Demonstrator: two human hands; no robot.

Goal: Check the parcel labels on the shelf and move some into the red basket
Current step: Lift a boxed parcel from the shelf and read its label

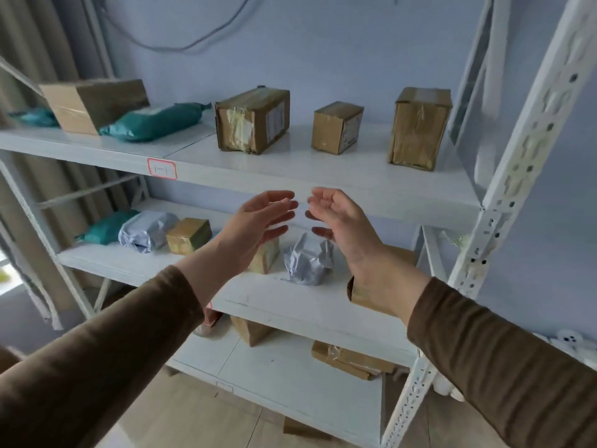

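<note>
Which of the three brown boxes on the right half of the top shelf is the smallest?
The middle box, directly above the raised hands. The left box is longer and the right box stands much taller.

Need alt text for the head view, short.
Two empty hands, left and right, reach open toward a white shelf. The top level holds cardboard boxes and teal mailers; lower levels hold more parcels. No red basket in view.

Pale blue wall [339, 43] behind, grey cable [181, 46] hanging loose across it. Beige curtain [29, 59] at left, bright daylight low beside it. Light wood floor [181, 412] below. White metal post [529, 147] with holes at right.
</note>
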